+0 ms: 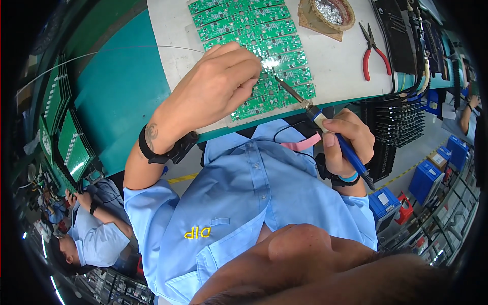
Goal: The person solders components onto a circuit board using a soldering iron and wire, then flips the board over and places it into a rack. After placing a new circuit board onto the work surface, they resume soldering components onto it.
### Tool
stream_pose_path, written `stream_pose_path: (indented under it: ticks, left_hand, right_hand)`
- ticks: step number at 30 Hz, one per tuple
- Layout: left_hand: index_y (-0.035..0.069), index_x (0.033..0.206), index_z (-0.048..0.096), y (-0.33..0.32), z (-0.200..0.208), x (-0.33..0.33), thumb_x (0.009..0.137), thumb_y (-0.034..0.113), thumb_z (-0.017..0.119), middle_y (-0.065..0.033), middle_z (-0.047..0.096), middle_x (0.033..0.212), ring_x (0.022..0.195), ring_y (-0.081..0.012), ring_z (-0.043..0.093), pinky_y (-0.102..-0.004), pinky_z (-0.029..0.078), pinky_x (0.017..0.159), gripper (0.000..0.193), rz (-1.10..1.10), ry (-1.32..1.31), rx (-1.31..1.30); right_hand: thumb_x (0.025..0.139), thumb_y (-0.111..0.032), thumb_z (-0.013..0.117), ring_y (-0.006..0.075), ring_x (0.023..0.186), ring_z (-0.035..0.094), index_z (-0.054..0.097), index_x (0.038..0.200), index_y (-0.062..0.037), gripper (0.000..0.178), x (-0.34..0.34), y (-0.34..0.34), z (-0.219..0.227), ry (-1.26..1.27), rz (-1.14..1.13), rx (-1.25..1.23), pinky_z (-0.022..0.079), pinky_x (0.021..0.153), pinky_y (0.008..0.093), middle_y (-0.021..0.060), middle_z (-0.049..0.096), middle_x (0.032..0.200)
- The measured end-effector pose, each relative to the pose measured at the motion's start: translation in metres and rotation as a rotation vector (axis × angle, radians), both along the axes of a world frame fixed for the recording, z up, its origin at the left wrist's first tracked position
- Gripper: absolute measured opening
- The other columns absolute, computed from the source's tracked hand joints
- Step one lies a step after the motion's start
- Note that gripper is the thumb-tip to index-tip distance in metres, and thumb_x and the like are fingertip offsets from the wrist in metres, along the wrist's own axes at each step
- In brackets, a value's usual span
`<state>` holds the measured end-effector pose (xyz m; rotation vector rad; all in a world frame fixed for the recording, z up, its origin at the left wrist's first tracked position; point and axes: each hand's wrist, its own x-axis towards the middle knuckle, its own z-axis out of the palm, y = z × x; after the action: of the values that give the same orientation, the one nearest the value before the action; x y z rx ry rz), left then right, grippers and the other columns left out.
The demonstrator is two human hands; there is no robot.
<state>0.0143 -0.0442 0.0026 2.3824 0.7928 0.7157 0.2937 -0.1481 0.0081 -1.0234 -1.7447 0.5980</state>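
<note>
My right hand [349,141] grips a soldering iron [351,152] with a blue handle, fingers wrapped round it. The iron's tip [278,80] points up and left at the panel of green circuit boards [284,76]; whether it touches cannot be told. My left hand [218,81] is closed above the left part of the panel. A thin solder wire [147,46] runs in from the far left to that hand, and a short end shows near its fingertips. The hand hides several of the boards beneath it.
A round holder with silvery solder scraps [330,11] stands at the back right, beside red-handled pliers [373,53]. Stacked green boards [71,142] rise at the left, where a co-worker [96,223] sits. Black racks [399,122] and blue bins [426,180] are on the right.
</note>
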Motion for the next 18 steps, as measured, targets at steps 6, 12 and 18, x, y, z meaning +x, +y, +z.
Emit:
stream_pose_path:
  ticks: [6, 12, 18]
  left_hand:
    - [-0.001, 0.09, 0.064, 0.0006, 0.0014, 0.0029, 0.084, -0.005, 0.072, -0.0116, 0.075, 0.106, 0.094, -0.0304, 0.066, -0.042, 0.055, 0.085, 0.011, -0.062, 0.002, -0.046]
    - [-0.002, 0.088, 0.062, -0.0002, -0.0001, 0.004, 0.084, -0.005, 0.07, -0.0126, 0.076, 0.108, 0.092, -0.0312, 0.066, -0.0424, 0.055, 0.085, 0.01, -0.056, 0.023, -0.07]
    - [-0.002, 0.09, 0.062, -0.0005, 0.0007, 0.0045, 0.083, -0.006, 0.07, -0.0123, 0.075, 0.106, 0.092, -0.0313, 0.066, -0.0422, 0.055, 0.084, 0.01, -0.044, 0.004, -0.102]
  right_hand:
    - [0.092, -0.009, 0.072, 0.0202, 0.057, 0.058, 0.07, 0.099, 0.0052, 0.016, -0.0005, -0.0022, -0.0017, -0.016, 0.016, -0.008, 0.043, 0.053, 0.0306, 0.0119, 0.066, 0.074]
    - [0.093, -0.01, 0.071, 0.0205, 0.058, 0.057, 0.069, 0.1, 0.0061, 0.017, -0.0036, -0.0011, -0.002, -0.032, 0.033, -0.024, 0.042, 0.054, 0.0311, 0.0118, 0.064, 0.072]
    - [0.091, -0.007, 0.071, 0.0208, 0.058, 0.057, 0.069, 0.099, 0.0064, 0.015, -0.0087, 0.0022, -0.0037, -0.027, 0.045, -0.013, 0.044, 0.055, 0.0314, 0.0115, 0.064, 0.072]
